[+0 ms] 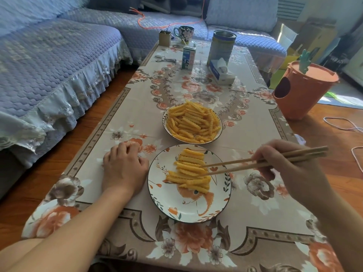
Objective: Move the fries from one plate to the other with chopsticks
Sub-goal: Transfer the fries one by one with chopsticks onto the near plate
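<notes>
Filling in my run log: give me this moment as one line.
right hand: holds chopsticks | tips: at fries on near plate | left hand: on table | far plate: full

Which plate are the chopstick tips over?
The near plate, with the orange animal print and a small row of fries; the far plate is heaped full.

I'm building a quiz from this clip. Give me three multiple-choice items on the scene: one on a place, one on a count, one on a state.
1. Where does the fuller plate lie?
A. beyond the near plate
B. on the sofa
C. on the floor

2. How many plates hold fries?
A. one
B. two
C. four

3. What does the right hand do?
A. lies flat
B. holds chopsticks
C. lifts a mug

Answers: 1 A, it sits farther up the table; 2 B, both carry fries; 3 B, its fingers grip them, tips at the near fries.
</notes>
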Motion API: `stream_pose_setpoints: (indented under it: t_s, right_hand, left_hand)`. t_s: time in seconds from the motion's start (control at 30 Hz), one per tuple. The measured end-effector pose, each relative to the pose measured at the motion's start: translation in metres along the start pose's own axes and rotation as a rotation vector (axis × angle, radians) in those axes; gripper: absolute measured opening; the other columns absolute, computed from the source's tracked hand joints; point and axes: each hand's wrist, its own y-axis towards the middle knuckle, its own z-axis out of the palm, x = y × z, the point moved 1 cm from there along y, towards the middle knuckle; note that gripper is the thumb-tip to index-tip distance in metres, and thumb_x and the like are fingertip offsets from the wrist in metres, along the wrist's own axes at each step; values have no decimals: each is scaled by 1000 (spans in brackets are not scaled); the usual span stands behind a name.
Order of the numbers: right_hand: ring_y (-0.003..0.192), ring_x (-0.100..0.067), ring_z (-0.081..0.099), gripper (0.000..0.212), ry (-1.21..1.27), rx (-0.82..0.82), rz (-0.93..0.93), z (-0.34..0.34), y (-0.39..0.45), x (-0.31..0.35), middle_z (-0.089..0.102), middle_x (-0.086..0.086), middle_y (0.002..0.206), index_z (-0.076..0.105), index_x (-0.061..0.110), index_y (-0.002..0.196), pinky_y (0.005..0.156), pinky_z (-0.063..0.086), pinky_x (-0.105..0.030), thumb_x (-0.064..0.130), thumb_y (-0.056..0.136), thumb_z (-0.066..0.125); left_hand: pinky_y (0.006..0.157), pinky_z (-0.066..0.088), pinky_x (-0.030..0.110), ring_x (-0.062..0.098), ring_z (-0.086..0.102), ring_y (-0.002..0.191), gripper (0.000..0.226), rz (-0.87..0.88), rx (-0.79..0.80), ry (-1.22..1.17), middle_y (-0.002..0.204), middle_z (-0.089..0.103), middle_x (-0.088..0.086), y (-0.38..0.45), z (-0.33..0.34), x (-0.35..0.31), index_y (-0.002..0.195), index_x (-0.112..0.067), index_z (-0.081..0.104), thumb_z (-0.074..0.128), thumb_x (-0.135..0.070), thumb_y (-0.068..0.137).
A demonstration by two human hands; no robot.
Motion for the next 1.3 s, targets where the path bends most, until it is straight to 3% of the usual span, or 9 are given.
stream_pose_setpoints:
  t_s: [0.27, 0.37, 0.43, 0.6, 0.77, 0.87, 1.1, 1.23, 1.3]
  right_hand:
    - [46, -17, 52, 23, -56, 106, 7, 5, -7, 1, 59, 4, 55, 75, 26, 77, 43, 41, -35, 31, 92, 57]
    - [48, -21, 52, 42, -34, 91, 6, 6, -5, -1, 58, 2, 57, 73, 22, 80, 46, 41, -41, 55, 98, 54]
    - [49, -21, 53, 54, -16, 75, 17, 6, -4, -1, 58, 2, 58, 73, 20, 82, 48, 42, -34, 67, 96, 50]
    - [50, -20, 53, 56, 10, 63, 3, 14, -3, -4, 57, 3, 60, 71, 18, 82, 48, 44, -27, 68, 95, 49]
    - [48, -11, 52, 38, -62, 68, -12, 20, -5, -1, 58, 1, 57, 70, 20, 79, 47, 43, -20, 49, 96, 54]
    - [45, -9, 49, 31, -75, 28, 0, 16, -6, -1, 56, 0, 52, 69, 10, 78, 44, 39, -18, 35, 90, 57]
    - [47, -28, 52, 32, 10, -161, -22, 6, 19, -8, 59, -14, 59, 69, 4, 86, 44, 43, -39, 28, 99, 52]
    - [55, -29, 62, 28, -69, -187, -35, 25, 59, -21, 65, -17, 69, 71, 10, 89, 50, 51, -37, 16, 107, 50]
    - [56, -30, 63, 28, -115, -186, -60, 37, 78, -31, 66, -13, 66, 71, 15, 88, 53, 53, -44, 19, 107, 51]
  left_hand:
    - [102, 38, 49, 32, 49, 116, 36, 6, -1, 9, 124, 58, 12, 1, 2, 1, 123, -19, 60, 53, -30, 89]
    - [102, 38, 50, 32, 49, 115, 35, 5, -5, 6, 123, 58, 13, 0, 2, 1, 122, -18, 60, 53, -29, 90]
    - [101, 39, 50, 32, 49, 115, 36, 7, -10, 9, 122, 59, 13, 0, 1, 1, 122, -18, 60, 52, -30, 89]
    - [103, 38, 50, 32, 49, 117, 36, 4, -10, 14, 126, 58, 13, 1, 3, 1, 124, -18, 61, 54, -29, 90]
    - [101, 39, 50, 33, 49, 116, 35, 5, -14, 18, 125, 58, 14, 0, 2, 0, 123, -17, 60, 54, -28, 90]
    - [101, 38, 50, 33, 48, 116, 35, 4, -12, 14, 124, 58, 14, 0, 2, 1, 122, -18, 60, 54, -27, 89]
    - [103, 37, 50, 32, 48, 116, 36, 7, -14, 21, 125, 58, 13, 0, 4, 1, 123, -18, 60, 54, -29, 90]
    - [103, 38, 49, 31, 48, 116, 36, 6, -8, 18, 125, 58, 12, 0, 3, 0, 123, -18, 60, 53, -29, 89]
    - [102, 38, 48, 31, 49, 116, 35, 6, -11, 21, 124, 58, 11, 0, 3, 1, 122, -19, 59, 53, -30, 89]
